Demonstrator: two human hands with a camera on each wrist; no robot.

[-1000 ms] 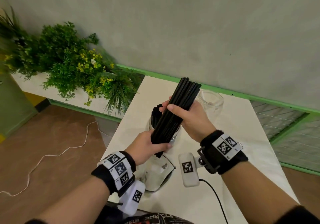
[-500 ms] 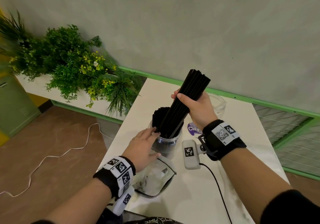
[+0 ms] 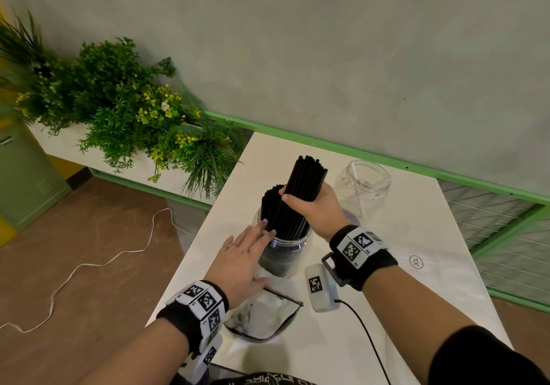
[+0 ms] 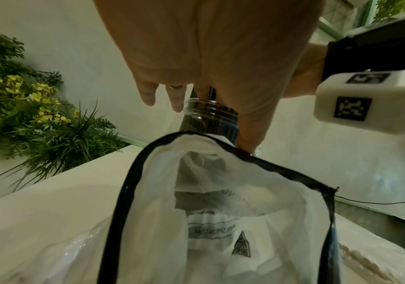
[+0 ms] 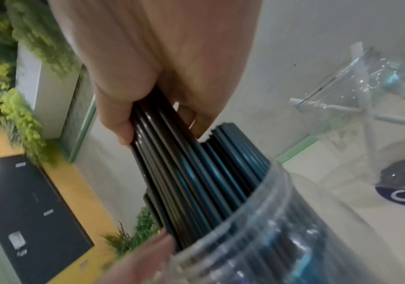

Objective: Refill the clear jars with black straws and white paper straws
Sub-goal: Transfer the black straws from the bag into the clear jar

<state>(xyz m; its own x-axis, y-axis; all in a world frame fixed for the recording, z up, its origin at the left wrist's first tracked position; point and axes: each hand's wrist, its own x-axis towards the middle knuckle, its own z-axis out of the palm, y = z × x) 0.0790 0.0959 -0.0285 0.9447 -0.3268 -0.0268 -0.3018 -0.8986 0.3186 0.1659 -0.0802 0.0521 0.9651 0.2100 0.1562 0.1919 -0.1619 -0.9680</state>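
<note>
A clear jar (image 3: 282, 256) stands mid-table, packed with black straws. My right hand (image 3: 309, 209) grips a bundle of black straws (image 3: 306, 176) whose lower ends sit inside the jar's mouth; the wrist view shows the same black straws (image 5: 196, 173) entering the jar (image 5: 294, 240). My left hand (image 3: 244, 250) rests with straight fingers against the jar's left side and rim, thumb spread low. Behind to the right stands a second clear jar (image 3: 361, 188) holding a few white paper straws (image 5: 366, 115).
An opened plastic bag (image 3: 262, 313) with a black edge lies at the table's near edge, also seen as the bag (image 4: 221, 201) under my left wrist. A planter of greenery (image 3: 125, 111) borders the table's left. A white cable (image 3: 89, 262) trails over the floor.
My right hand has lowered the bundle of black straws into the jar. My left hand let go of the bundle's lower end and moved to the jar's side.
</note>
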